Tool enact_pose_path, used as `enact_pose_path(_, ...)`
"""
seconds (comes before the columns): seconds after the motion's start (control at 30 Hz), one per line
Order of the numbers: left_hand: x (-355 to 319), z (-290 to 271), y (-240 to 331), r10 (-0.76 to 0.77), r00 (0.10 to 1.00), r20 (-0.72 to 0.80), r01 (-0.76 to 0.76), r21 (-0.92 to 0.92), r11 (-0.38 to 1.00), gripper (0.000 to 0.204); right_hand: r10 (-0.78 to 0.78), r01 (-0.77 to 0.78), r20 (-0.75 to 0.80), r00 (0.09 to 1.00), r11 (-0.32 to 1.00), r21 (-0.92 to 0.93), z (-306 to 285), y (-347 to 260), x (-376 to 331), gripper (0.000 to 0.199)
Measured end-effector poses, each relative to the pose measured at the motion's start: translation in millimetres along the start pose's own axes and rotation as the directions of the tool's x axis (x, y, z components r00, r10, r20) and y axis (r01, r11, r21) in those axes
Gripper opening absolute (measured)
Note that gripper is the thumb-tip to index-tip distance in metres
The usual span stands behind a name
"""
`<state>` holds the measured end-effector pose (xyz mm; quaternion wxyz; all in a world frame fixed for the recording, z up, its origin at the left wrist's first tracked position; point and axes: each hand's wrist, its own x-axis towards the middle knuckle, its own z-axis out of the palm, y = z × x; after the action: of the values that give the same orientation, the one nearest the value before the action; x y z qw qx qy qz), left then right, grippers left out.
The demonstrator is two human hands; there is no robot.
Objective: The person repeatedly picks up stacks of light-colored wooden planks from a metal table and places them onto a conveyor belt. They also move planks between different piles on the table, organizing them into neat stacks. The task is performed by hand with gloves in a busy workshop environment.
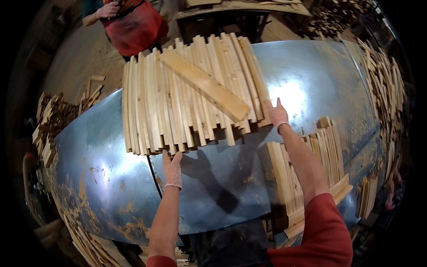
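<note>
A wide row of pale wooden strips [147, 98], their near ends uneven, sits on the metal tabletop in the middle of the view. One broader plank [202, 84] lies slantwise across their tops. My left hand [172, 170], in a light knitted glove, touches the near ends of the strips with its fingers apart. Against the right side of the row rests my right hand [278, 114], gloved too, thumb raised and fingers stretched out; some of its fingertips are hidden at the wood. Neither hand is wrapped round a strip.
The shiny metal table [102, 178] carries patches of sawdust. A second group of upright strips [322, 149] stands beneath my right forearm. Strip piles line the right [387, 98] and left [49, 120] edges. Across the table stands a person in a red apron [135, 29].
</note>
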<state>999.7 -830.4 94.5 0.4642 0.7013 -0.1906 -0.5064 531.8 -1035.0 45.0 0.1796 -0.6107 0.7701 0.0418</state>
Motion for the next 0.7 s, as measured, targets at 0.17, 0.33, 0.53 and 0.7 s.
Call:
enact_pose_path(0.17,28,4,-11,0.069,0.974,-0.214,-0.034,0.161,0.986,0.104,-0.038,0.038,0.001,0.999,0.992,-0.118,44,2,43,0.059)
enact_pose_path(0.33,36,15,-23,0.063,0.966,-0.252,-0.032,0.126,0.992,0.098,0.084,-0.180,0.159,0.984,0.415,0.892,-23,-35,7,0.065)
enact_pose_path(0.53,38,20,-18,0.196,0.945,-0.262,-0.100,0.339,0.935,0.104,0.076,-0.215,0.229,0.970,0.706,0.674,-41,-79,5,0.064)
enact_pose_path(0.7,38,25,-6,0.102,0.990,-0.099,-0.079,0.214,0.974,0.106,0.188,-0.301,0.252,0.949,0.777,0.553,-58,-107,11,0.067)
